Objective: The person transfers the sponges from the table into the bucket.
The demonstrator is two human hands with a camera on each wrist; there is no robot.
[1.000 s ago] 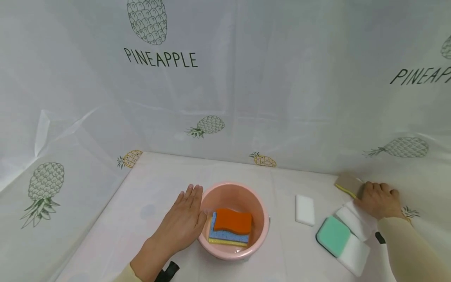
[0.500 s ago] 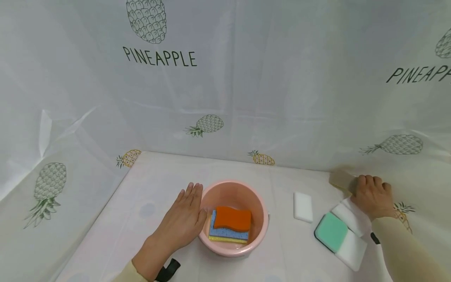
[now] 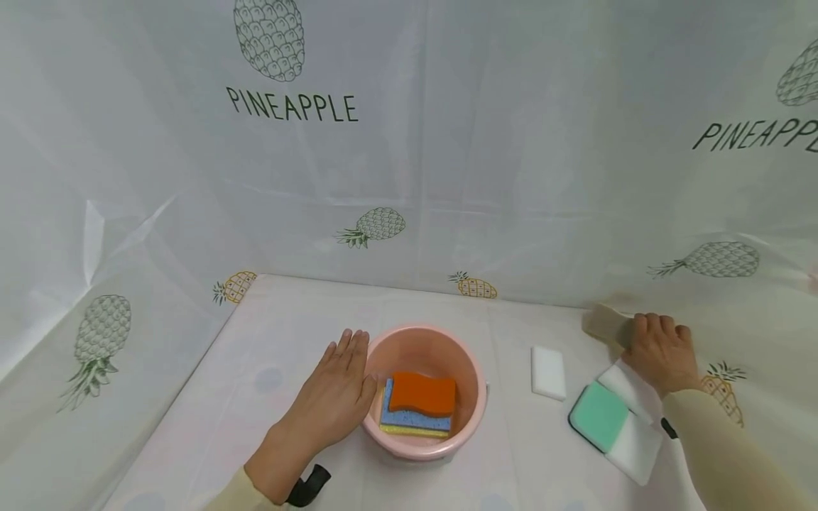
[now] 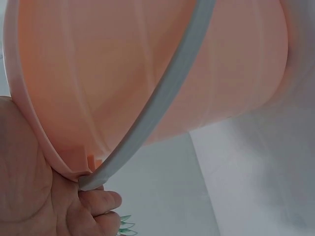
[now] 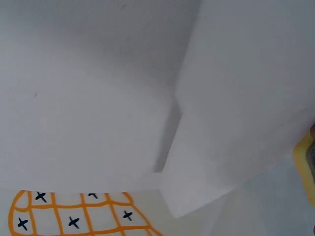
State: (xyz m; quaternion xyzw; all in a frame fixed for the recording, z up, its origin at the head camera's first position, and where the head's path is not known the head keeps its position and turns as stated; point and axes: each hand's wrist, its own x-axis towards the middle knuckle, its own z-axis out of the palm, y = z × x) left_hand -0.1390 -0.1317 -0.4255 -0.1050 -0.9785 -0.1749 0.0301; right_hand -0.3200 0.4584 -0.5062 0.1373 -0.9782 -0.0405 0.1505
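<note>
My left hand (image 3: 339,390) lies against the left rim of a pink bucket (image 3: 473,411), its fingers extended. In the left wrist view its palm touches the rim, by the end of the bucket's grey handle (image 4: 147,115). Inside the bucket an orange wavy sponge (image 3: 423,394) rests on a blue-and-yellow sponge (image 3: 415,424). At the far right, my right hand (image 3: 661,355) grips the right end of a beige-grey sponge (image 3: 603,326). Its yellow edge (image 5: 302,169) shows at the right border of the right wrist view. My right fingertips are mostly hidden.
Below my right hand, a green sponge (image 3: 599,416) with a dark underside overlaps white sponges (image 3: 635,447). A separate white sponge (image 3: 548,372) lies between them and the bucket. A pineapple-print sheet (image 3: 511,142) rises behind the table and at both sides.
My right hand has moved left with the beige-grey sponge, near the back edge of the table. My left hand stays at the bucket rim.
</note>
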